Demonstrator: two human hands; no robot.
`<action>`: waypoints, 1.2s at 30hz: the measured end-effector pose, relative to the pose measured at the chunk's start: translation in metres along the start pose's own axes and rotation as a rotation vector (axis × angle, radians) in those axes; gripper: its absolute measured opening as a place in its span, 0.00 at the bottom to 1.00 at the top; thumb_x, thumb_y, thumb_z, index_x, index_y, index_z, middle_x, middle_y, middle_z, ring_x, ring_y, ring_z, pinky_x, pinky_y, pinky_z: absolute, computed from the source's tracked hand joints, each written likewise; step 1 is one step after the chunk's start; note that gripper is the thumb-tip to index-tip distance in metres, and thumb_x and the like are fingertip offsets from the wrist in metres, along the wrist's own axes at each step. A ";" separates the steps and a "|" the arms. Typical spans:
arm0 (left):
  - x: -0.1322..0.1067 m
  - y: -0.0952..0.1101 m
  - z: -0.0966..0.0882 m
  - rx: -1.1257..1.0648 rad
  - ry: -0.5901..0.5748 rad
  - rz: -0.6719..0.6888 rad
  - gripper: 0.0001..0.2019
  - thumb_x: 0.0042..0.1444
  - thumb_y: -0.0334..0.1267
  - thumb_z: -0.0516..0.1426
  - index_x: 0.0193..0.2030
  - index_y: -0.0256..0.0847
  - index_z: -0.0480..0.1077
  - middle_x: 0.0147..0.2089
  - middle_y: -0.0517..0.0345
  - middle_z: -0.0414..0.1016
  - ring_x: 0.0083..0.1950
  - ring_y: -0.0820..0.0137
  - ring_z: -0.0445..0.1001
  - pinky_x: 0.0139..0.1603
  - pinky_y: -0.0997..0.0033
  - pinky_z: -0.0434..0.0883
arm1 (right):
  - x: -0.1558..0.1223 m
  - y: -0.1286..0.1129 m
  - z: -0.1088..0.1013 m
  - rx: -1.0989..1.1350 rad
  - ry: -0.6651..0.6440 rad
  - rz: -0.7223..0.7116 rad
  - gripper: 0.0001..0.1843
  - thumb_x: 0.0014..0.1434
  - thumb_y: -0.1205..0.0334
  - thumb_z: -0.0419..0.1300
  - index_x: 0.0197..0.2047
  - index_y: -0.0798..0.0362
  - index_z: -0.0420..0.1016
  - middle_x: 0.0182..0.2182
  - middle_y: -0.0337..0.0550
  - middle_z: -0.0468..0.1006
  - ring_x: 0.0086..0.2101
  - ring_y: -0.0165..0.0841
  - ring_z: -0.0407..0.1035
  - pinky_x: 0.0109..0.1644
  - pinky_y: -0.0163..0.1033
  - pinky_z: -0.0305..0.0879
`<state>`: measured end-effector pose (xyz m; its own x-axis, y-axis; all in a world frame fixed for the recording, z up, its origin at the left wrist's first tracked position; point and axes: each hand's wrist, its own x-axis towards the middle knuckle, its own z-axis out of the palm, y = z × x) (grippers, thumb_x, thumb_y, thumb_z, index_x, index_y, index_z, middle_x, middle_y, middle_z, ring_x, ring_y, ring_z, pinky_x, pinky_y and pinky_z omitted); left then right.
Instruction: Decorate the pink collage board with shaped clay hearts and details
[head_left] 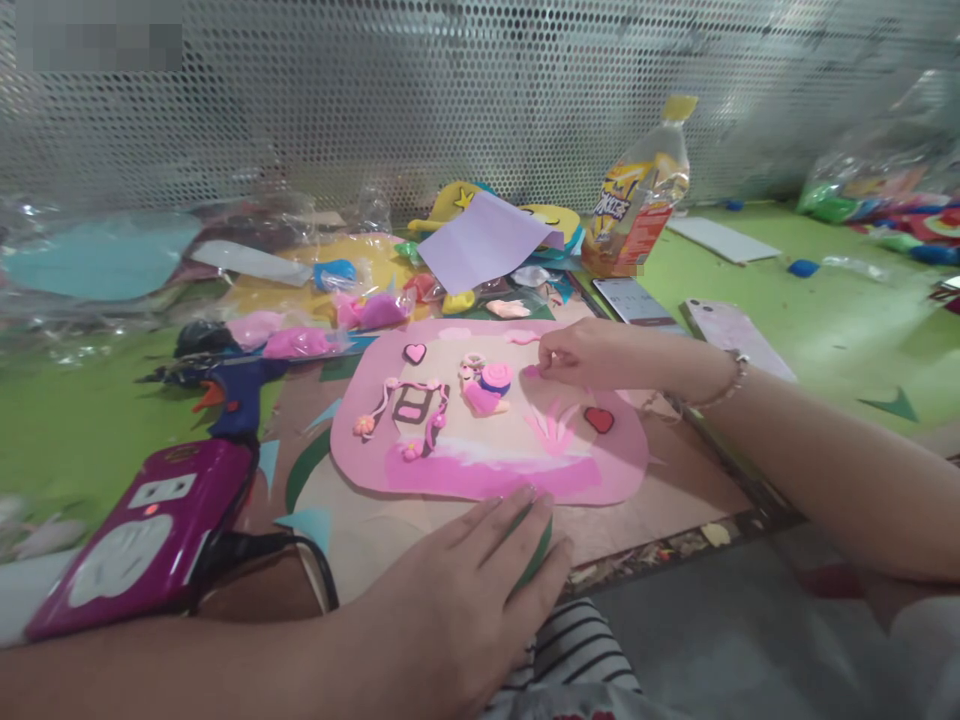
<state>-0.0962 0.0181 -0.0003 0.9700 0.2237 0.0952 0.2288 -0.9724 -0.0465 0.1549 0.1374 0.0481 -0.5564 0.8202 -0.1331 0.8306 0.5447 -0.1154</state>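
Observation:
A pink craft board (pixel 600 465) lies in front of me, decorated with clay shapes: two hearts, a small pink figure with a blue hat (pixel 487 388), and a chair-like shape with pink vines (pixel 412 405). My right hand (pixel 592 352) pinches a tiny pink clay piece (pixel 532 371) at the board's upper right, fingertips pressed together. My left hand (pixel 465 600) rests flat at the board's near edge, fingers stretched over a green piece (pixel 537 560).
A blue glue gun (pixel 236 385) and a magenta power strip (pixel 150 535) lie at left. Clay lumps in plastic (pixel 300 340), a lilac paper (pixel 484 240), a yellow bottle (pixel 641 200) and two phones (pixel 731 330) lie behind. Perforated metal wall at back.

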 end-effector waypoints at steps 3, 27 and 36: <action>0.000 0.000 0.001 0.004 0.001 -0.009 0.27 0.63 0.44 0.51 0.66 0.31 0.57 0.65 0.37 0.61 0.67 0.52 0.58 0.64 0.57 0.62 | -0.003 -0.004 -0.003 0.004 -0.030 -0.010 0.14 0.63 0.56 0.51 0.32 0.55 0.71 0.26 0.42 0.76 0.23 0.27 0.64 0.27 0.33 0.53; 0.000 0.002 0.000 0.002 -0.004 -0.016 0.26 0.66 0.43 0.47 0.66 0.30 0.56 0.65 0.38 0.62 0.67 0.52 0.57 0.64 0.56 0.61 | 0.002 -0.005 0.003 -0.032 0.013 0.041 0.14 0.61 0.60 0.50 0.37 0.57 0.75 0.30 0.49 0.78 0.28 0.31 0.67 0.29 0.35 0.54; 0.001 0.005 0.001 -0.039 -0.022 -0.041 0.25 0.67 0.40 0.43 0.66 0.30 0.55 0.65 0.36 0.60 0.69 0.50 0.52 0.65 0.53 0.58 | 0.005 -0.004 0.005 -0.051 0.017 0.045 0.14 0.61 0.62 0.51 0.38 0.58 0.77 0.31 0.49 0.79 0.28 0.31 0.68 0.30 0.35 0.55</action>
<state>-0.0941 0.0140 -0.0016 0.9615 0.2645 0.0746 0.2656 -0.9641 -0.0046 0.1488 0.1381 0.0433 -0.5187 0.8465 -0.1205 0.8549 0.5154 -0.0589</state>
